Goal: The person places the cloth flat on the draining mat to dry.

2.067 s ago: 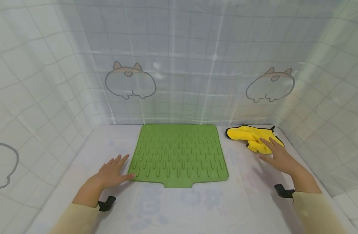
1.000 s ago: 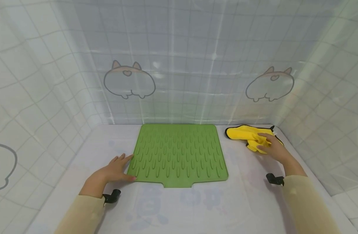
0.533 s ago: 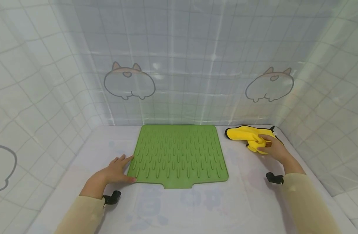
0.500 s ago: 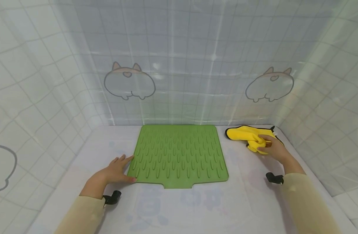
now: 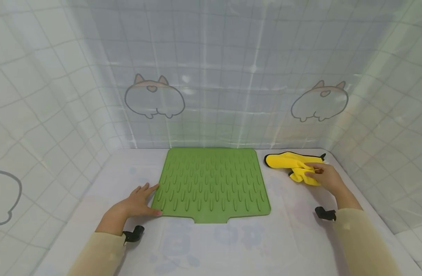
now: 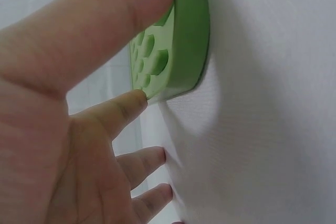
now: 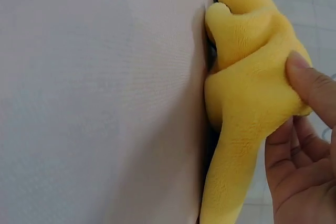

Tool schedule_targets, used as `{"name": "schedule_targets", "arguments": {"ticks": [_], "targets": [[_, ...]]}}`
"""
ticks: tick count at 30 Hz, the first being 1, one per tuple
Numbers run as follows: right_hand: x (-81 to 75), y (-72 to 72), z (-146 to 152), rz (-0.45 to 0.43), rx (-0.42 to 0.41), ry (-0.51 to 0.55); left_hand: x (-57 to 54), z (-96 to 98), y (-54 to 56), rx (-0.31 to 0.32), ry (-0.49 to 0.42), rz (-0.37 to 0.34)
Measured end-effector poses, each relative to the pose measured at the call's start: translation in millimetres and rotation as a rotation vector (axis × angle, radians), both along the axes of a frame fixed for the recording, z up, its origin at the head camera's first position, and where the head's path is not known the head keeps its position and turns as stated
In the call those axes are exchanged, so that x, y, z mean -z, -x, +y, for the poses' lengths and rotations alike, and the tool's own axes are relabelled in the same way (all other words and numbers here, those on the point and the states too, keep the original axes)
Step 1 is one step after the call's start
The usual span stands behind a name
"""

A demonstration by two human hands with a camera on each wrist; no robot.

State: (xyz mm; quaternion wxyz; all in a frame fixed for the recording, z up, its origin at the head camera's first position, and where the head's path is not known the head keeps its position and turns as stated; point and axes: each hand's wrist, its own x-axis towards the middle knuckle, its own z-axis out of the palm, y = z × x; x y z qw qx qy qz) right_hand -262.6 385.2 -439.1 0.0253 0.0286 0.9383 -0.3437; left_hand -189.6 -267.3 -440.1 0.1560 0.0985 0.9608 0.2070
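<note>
A green silicone mat (image 5: 211, 184) with rows of raised ridges lies flat in the middle, its short tab toward me. At its near left corner my left hand (image 5: 136, 203) is spread, thumb and forefinger touching the mat's edge; in the left wrist view the thumb reaches over the corner and the other fingers are straight. A yellow cloth (image 5: 290, 161) with black edging lies crumpled at the back right. My right hand (image 5: 328, 178) pinches a fold of it between thumb and fingers. In the right wrist view the cloth (image 7: 252, 87) is bunched up, partly raised from the surface.
A white surface (image 5: 217, 253) with faint printed patterns lies under everything. Sheeting with a grid print (image 5: 217, 84) closes off the back and both sides. Small black wrist cameras (image 5: 134, 234) sit under both forearms.
My right hand came down onto the yellow cloth and took hold of a fold, which is now pulled up slightly. The left hand moved in to touch the mat's edge.
</note>
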Motion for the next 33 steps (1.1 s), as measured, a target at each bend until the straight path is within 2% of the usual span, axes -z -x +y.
{"name": "schedule_targets", "arguments": {"ticks": [8, 15, 22, 33], "targets": [[-6.1, -10.6, -4, 0.048, 0.007, 0.040, -2.0, 1.4, -2.9, -0.010, -0.018, -0.010], [-13.8, -17.6, -15, 0.103, 0.056, 0.074, -1.8, 0.9, -2.3, -0.017, -0.013, -0.012], [-26.7, -23.1, -28, 0.218, 0.080, 0.073, -2.9, -0.4, -2.9, -0.029, -0.016, -0.022], [-54.2, -32.9, -55, 0.260, 0.176, 0.179, -1.0, 0.9, -1.6, -0.028, -0.015, -0.014]]}}
